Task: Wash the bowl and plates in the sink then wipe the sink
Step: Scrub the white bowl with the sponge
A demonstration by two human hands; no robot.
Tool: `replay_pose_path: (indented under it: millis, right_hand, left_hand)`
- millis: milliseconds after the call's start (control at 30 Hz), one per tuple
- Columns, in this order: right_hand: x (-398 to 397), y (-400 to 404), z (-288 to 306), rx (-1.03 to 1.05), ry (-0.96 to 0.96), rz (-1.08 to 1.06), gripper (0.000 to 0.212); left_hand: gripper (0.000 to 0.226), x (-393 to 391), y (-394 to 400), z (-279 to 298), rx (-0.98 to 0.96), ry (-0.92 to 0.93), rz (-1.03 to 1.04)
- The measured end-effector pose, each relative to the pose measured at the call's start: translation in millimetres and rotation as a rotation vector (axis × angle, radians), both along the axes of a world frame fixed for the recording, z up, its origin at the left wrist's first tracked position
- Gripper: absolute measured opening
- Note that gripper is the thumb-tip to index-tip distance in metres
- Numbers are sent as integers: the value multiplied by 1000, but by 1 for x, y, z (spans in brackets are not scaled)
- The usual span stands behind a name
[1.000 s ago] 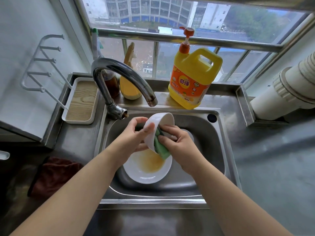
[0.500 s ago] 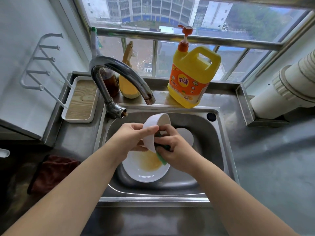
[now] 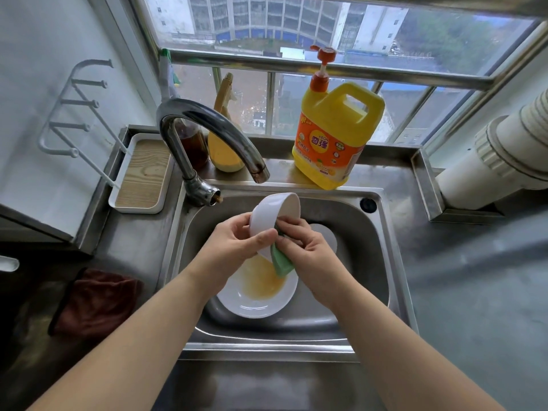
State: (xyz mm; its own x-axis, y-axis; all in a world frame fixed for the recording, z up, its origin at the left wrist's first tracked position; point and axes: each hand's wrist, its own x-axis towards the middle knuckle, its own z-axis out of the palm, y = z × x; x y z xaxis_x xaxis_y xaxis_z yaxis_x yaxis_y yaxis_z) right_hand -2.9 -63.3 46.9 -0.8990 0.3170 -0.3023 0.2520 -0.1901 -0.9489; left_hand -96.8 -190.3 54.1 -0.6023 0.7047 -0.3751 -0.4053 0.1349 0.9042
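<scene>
Fingers (image 3: 261, 237) around sideways-tilted bowl (image 3: 268, 213)

bowl (image 3: 274, 215): sits a little higher above the plate (image 3: 258, 295) than a second ago, its open mouth turned further away from the plate and toward the far wall of the sink.
left hand (image 3: 237, 247): its thumb now reaches further across the bowl's outer wall; the grip on the bowl moves round with the turn.
sponge (image 3: 281, 259): half a second ago almost hidden between the bowl and the right hand; now its green end sticks out below the bowl, over the plate's yellow residue.
right hand (image 3: 305, 247): its fingers slide from the bowl's lower edge up toward the inside.
</scene>
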Motion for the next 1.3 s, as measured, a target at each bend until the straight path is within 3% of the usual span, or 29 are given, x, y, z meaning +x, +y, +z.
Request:
replay_pose_path:
  millis: [167, 233, 300, 367, 467, 533, 600, 733, 900, 967, 1133, 1233, 1300]
  right_hand:
    - [4, 7, -1, 590, 90, 312, 28]
    - [3, 8, -2, 699, 59, 383, 29]
    - [3, 6, -2, 611, 16, 287, 30]
    - [4, 5, -1, 362, -27, 134, 28]
    - [2, 3, -1, -12, -55, -60, 26]
    - [-1, 4, -1, -142, -72, -117, 30]
    - [-1, 3, 1, -112, -57, -81, 26]
    - [9, 4, 1, 175, 13, 109, 26]
    - [11, 7, -3, 581, 20, 391, 29]
    - [11, 4, -5, 521, 18, 302, 30]
    - [5, -1, -2, 82, -45, -71, 30]
    - [2, -2, 0, -2, -71, -88, 28]
    - [4, -3, 2, 71, -54, -19, 27]
  left_hand:
    - [46, -16, 3, 10, -179, 9, -67]
    - [52, -16, 6, 10, -293, 32, -122]
    - [54, -17, 8, 9, -363, 45, -141]
    - [55, -16, 9, 8, -357, 44, -165]
    - [54, -7, 4, 2, -240, 4, -135]
    - [55, 0, 1, -4, -124, -39, -72]
    - [58, 5, 0, -5, -76, -23, -38]
    - [47, 2, 2, 4, -127, 1, 4]
    - [38, -6, 10, 15, -403, 91, -55]
    - [44, -10, 12, 15, -457, 85, -62]
    - [65, -2, 6, 5, -235, -7, -18]
    - [68, 7, 2, -6, -112, -18, 53]
    - [60, 8, 0, -6, -75, 44, 86]
